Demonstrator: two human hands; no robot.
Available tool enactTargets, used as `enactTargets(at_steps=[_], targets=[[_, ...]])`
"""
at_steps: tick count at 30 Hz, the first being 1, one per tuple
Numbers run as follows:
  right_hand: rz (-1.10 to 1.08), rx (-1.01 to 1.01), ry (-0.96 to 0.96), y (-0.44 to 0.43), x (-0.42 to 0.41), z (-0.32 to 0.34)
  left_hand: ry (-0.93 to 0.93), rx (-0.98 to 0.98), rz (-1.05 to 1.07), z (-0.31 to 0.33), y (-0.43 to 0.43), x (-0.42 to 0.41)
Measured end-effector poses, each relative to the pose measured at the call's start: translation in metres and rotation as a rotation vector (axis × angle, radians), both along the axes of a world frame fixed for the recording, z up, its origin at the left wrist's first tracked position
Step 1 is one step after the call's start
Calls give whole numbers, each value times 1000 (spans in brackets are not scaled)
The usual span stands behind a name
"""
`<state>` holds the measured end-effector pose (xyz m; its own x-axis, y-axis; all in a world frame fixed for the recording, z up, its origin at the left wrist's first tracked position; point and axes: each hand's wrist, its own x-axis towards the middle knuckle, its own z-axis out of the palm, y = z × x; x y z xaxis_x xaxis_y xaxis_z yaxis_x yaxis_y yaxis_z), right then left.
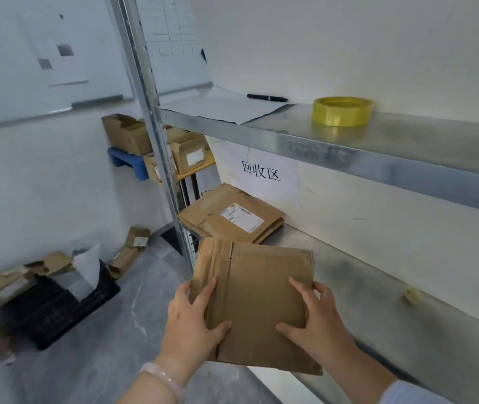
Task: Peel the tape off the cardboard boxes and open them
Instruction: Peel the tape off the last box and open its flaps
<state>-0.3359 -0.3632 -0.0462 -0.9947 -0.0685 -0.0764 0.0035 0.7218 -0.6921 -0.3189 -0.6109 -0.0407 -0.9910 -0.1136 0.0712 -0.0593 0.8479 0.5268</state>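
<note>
Held the flattened cardboard box [257,304] level in both hands, out over the front lip of the lower shelf [378,287] and just short of the stack of flattened boxes [232,220]. Clamped the left hand [194,319] on its left edge and the right hand [317,316] on its right edge, fingers [298,287] and thumbs spread across the top face, the rest tucked round the edges, probably to keep so limp a sheet from folding along its creases. Judged this box done with: opened out flat, no tape strip visible on the upper face, though could not see the underside. Read the paper sign [261,170] on the wall above the stack as marking a recycling area, hence the likely reason for aiming the box there. Saw a yellow tape roll [343,110], a pen [267,97] and a sheet of paper [226,107] on the upper shelf [407,135], clear of the work. Noted a small crumpled wad [413,295], perhaps peeled tape, further along the lower shelf, and more cardboard around a black crate [57,310] on the floor.
</note>
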Motion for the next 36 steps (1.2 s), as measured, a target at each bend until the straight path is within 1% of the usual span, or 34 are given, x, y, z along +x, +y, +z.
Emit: enactTargets(at_steps=[3, 6, 10, 12, 16, 20, 25, 28, 30, 33, 36], targets=[[-5, -20, -4, -20, -51, -7, -21, -39, -12, -2, -19, -52], [-2, -12, -46, -39, -101, -9, -85, -72, -9, 0, -37, -103], [-23, -41, -60, -63, -160, -6, -92, -118, -12, 10, -59, -165], [-56, -45, -77, -74, -186, -4, -109, -142, -42, 13, -69, -193], [-115, 5, -165, -97, -225, -9, -202, -181, -118, 13, -87, -250], [-208, 76, -238, -120, -261, -16, -210, -246, -230, 13, -102, -317], [-351, 202, -324, -140, -293, -30, -261, -309, -394, 0, -114, -389], [-404, 238, -357, -146, -304, -40, -272, -310, -474, -16, -118, -416], [-436, 297, -365, -149, -308, -43, -275, -338, -509, -28, -119, -426], [-479, 394, -392, -154, -311, -44, -211, -473, -555, -39, -122, -438], [-504, 456, -392, -158, -312, -47, -167, -540, -598, -45, -122, -448]])
